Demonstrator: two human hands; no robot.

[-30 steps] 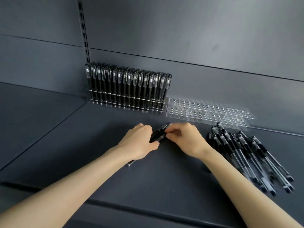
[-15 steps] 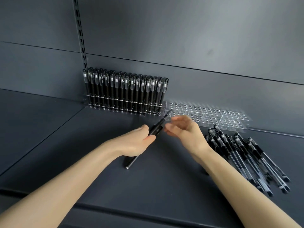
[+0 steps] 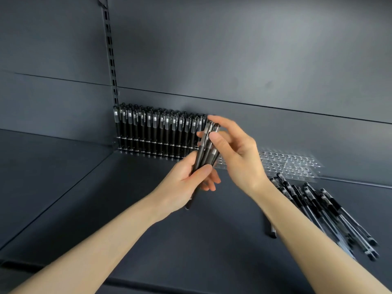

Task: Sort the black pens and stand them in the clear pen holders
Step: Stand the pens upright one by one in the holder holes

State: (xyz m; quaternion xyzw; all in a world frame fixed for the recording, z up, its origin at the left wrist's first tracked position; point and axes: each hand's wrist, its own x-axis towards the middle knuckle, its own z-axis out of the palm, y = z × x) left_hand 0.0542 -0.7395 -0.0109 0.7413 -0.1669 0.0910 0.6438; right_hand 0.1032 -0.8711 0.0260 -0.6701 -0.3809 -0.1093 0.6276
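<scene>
One dark shelf (image 3: 191, 251) | grey back panel (image 3: 254, 49) | slotted upright (image 3: 111, 60) | loose pens (image 3: 331, 211)

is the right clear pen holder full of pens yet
No, the right clear pen holder shows only bare holes where visible, while the left holder is packed with upright pens.

Shelf (image 3: 148, 240): dark grey, flat, across the lower frame
Back panel (image 3: 233, 49): dark grey, upright, with a thin horizontal seam
Rail (image 3: 110, 60): slotted, vertical, upper left of the frame, against the back panel
</scene>
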